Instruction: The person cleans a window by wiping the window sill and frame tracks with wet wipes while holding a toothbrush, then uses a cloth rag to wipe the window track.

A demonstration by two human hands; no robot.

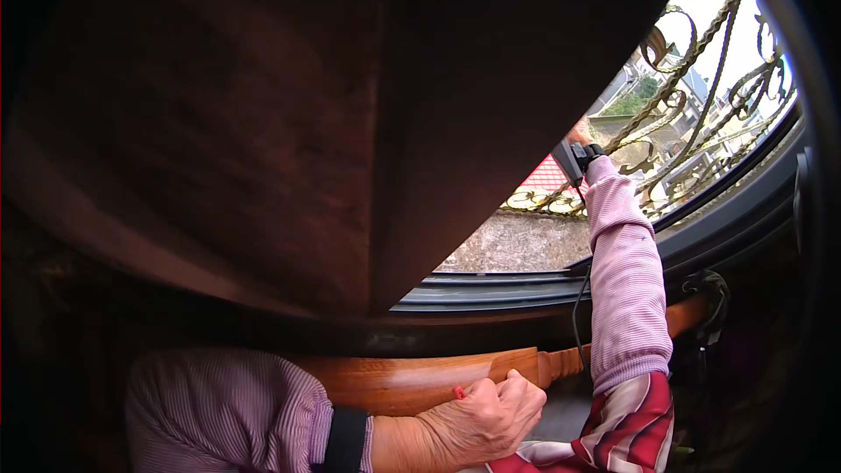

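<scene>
My left hand (486,416) is closed in a fist in front of a polished wooden rail (420,380), with a small red bit (458,392) showing between its fingers. A black band (347,440) circles that wrist over a striped sleeve. My right arm (627,289) reaches up to the open window. Only a sliver of my right hand (579,133) shows past the edge of a large dark panel; its fingers are hidden. A dark grey device (568,162) sits at the right wrist, and a black cable hangs down from it.
The large dark brown panel (263,123) fills the upper left. Beyond the window frame (491,291) are twisted metal bars (674,79), a rough ledge (517,241) and buildings. Red and white patterned cloth (626,425) lies at the bottom. A dark hanging item (711,298) is at the right.
</scene>
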